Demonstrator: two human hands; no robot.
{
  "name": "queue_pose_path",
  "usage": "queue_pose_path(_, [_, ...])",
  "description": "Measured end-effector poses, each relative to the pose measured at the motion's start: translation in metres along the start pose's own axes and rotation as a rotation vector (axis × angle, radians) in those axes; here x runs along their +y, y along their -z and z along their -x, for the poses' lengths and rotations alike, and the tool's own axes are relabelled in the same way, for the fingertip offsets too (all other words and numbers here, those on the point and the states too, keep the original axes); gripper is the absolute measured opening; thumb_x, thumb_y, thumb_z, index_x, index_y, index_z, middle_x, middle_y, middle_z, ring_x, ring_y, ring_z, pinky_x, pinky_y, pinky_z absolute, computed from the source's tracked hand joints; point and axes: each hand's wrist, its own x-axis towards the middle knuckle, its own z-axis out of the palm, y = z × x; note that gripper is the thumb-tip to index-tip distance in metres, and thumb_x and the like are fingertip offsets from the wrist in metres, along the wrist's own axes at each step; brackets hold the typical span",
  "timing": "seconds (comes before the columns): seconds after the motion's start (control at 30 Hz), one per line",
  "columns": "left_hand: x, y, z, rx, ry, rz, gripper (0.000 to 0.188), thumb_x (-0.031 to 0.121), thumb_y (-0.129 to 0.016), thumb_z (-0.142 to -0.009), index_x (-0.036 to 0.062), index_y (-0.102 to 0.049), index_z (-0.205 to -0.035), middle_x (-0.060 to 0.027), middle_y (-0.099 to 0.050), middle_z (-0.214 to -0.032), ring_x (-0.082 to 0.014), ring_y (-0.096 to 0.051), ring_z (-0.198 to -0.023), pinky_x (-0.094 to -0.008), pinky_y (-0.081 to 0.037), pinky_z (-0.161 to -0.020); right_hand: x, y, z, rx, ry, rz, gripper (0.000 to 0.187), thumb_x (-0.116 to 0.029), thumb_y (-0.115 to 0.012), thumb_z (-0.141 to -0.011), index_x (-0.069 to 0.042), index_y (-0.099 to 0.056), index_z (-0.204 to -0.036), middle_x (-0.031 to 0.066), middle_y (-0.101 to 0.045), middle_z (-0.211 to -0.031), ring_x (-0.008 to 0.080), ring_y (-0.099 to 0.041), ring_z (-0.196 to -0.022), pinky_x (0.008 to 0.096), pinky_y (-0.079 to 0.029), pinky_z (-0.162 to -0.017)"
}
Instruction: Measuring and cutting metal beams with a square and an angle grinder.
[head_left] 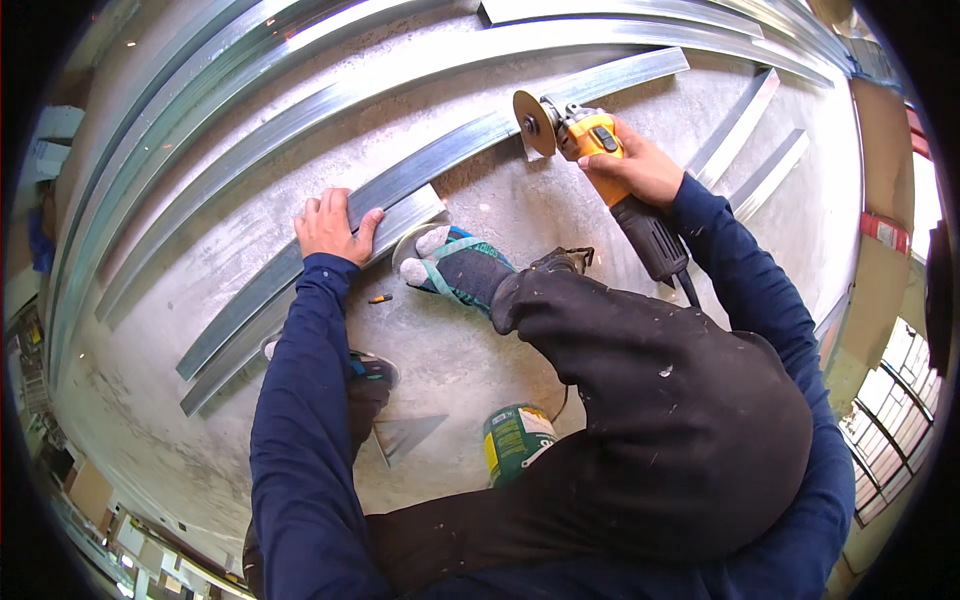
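Note:
My right hand (648, 168) is wrapped around the yellow and black angle grinder (645, 235). Its thin round cutting disc (532, 124) stands upright at the near edge of a long metal stud (435, 155); I cannot tell whether it touches. My left hand (332, 228) grips that stud further left, fingers over the top and thumb on the near side. Alongside it, nearer to me, lies a shorter metal stud (412, 210). My sandalled foot (455, 265) rests by this stud's end.
More long metal studs (385, 80) stretch across the far floor. Short cut lengths (738, 125) lie at the right. Close to my legs are a green bucket (515, 435), a metal set square (405, 436) and a small orange-and-black item (380, 298). The grinder's cord (690, 288) trails by my knee.

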Motion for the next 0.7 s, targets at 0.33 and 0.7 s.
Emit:
queue_pose_path(0.33, [0.031,-0.011,-0.022,-0.014,0.008,0.001,0.059,0.061,-0.061,-0.087,0.0102,-0.061,-0.117,-0.0078,-0.061,-0.113,-0.0292,-0.054,-0.104,-0.0451,-0.039,-0.089,0.002,0.024,-0.001,-0.026,-0.136,0.087,0.079,-0.042,-0.077,-0.080,-0.004,-0.043,-0.141,0.0174,-0.062,-0.121,0.0261,-0.062,-0.106,0.0344,-0.049,-0.096])
queue_pose_path(0.7, [0.032,-0.011,-0.023,0.011,-0.002,0.021,0.057,0.060,-0.060,-0.088,0.0107,-0.061,-0.117,-0.0086,-0.061,-0.112,-0.0298,-0.055,-0.105,-0.0453,-0.040,-0.090,0.005,0.030,-0.004,-0.083,-0.110,0.165,0.083,-0.043,-0.076,-0.081,0.000,-0.040,-0.142,0.0195,-0.061,-0.123,0.0265,-0.062,-0.108,0.0342,-0.049,-0.096])
